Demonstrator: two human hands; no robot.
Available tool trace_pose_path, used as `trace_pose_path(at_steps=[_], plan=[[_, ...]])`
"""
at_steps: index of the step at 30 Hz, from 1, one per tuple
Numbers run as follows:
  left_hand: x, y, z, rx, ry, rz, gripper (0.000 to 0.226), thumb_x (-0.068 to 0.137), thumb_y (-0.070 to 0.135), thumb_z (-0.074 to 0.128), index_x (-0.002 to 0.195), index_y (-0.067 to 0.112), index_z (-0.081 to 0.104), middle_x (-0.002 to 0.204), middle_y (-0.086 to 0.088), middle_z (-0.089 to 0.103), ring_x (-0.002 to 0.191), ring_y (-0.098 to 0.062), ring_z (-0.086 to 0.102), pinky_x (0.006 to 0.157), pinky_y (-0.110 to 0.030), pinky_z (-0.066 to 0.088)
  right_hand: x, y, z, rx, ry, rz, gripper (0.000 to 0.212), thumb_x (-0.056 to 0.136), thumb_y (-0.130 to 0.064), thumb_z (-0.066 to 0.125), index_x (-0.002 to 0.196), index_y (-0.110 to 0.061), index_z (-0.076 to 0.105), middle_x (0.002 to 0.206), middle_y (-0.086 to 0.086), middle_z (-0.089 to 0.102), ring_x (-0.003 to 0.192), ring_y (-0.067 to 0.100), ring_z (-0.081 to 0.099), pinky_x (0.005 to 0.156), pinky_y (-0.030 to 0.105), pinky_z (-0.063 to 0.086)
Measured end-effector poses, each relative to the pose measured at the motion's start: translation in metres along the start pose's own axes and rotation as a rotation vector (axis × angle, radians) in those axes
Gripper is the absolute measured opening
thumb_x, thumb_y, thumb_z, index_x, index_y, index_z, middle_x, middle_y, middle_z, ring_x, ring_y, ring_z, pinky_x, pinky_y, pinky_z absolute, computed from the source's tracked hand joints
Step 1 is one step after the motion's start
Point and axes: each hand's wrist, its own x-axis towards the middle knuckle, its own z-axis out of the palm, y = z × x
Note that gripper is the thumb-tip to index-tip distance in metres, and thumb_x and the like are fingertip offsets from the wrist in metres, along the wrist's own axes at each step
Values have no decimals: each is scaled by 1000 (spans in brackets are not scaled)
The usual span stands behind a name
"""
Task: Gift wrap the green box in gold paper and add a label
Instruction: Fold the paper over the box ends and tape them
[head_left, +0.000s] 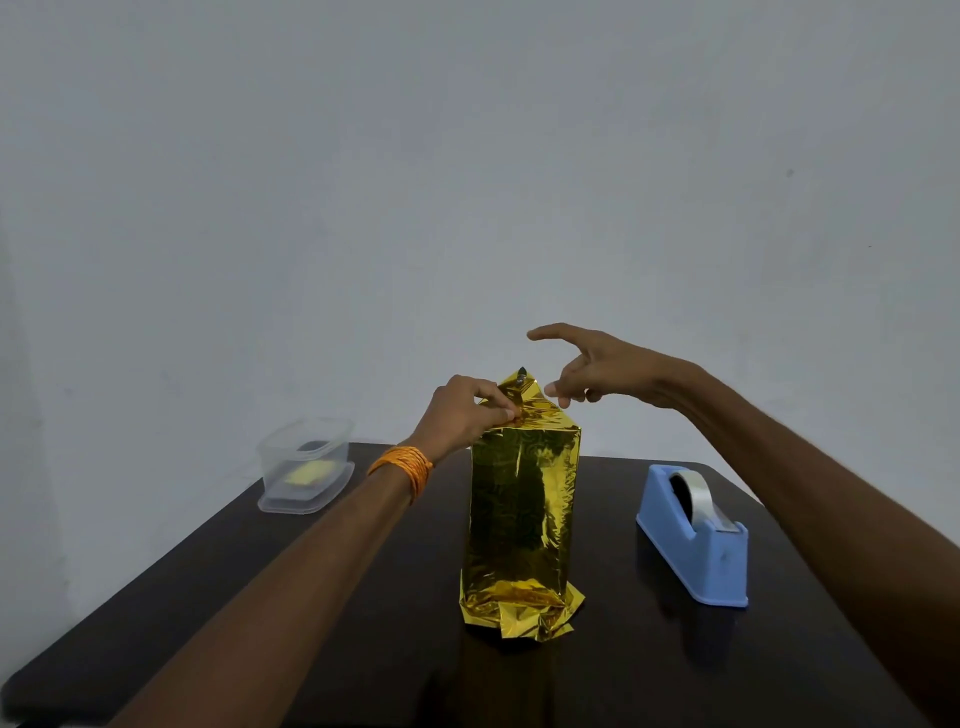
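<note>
Box (522, 519) wrapped in gold paper (519, 605) stands upright mid bench (311, 597). Step: closing top end. L hand (465, 415) pinches top flap (535, 410); R hand (597, 371) hovers beside, fingers loose, empty. Next likely needs tape from dispenser (696, 540), R side; label pending.

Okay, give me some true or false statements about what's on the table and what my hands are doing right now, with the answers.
1. The gold-wrapped box stands upright on the table. True.
2. The left hand pinches the top of the box. True.
3. The right hand rests on the tape dispenser. False: it is raised beside the box's top, fingers spread, apart from the dispenser.
4. The tape dispenser is left of the box. False: it is on the right.
5. The clear container sits on the table's left side. True.
</note>
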Motion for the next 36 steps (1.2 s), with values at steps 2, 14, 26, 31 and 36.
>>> trace_pose_path(at_steps=[2, 14, 26, 31, 36], plan=[[-1, 0, 0, -17, 4, 1, 14, 88, 17, 72, 97, 9, 78, 111, -6, 72, 108, -13, 57, 57, 4, 39, 7, 3, 3, -10, -40, 25, 67, 89, -16, 73, 144, -35, 38, 75, 5, 70, 64, 9, 50, 63, 26, 42], [3, -5, 2, -21, 15, 7, 14, 89, 17, 70, 97, 9, 78, 109, -6, 72, 102, -10, 57, 56, 6, 36, 34, 14, 6, -178, -167, 113, 68, 89, -15, 71, 145, -35, 38, 83, 4, 66, 76, 14, 52, 65, 30, 41], [3, -6, 2, -46, -7, -22, 14, 88, 18, 72, 97, 10, 78, 107, -3, 73, 103, -8, 57, 61, 3, 34, 26, 39, 5, -356, 15, 190, 76, 79, -55, 74, 144, -30, 43, 85, 1, 63, 68, 11, 57, 72, 31, 50], [3, -6, 4, -52, -15, -41, 13, 87, 20, 73, 95, 12, 79, 107, -2, 74, 112, -13, 60, 69, -8, 34, 5, 77, 30, 44, 240, 257, 54, 84, -63, 66, 128, -35, 55, 83, 7, 68, 67, 14, 54, 55, 23, 40], [1, -5, 1, -55, -21, -54, 13, 87, 20, 73, 96, 12, 79, 110, -4, 73, 111, -13, 60, 68, -7, 35, -1, 66, 48, 391, 296, 279, 52, 85, -57, 68, 124, -26, 55, 109, 7, 67, 89, 19, 64, 72, 29, 52]])
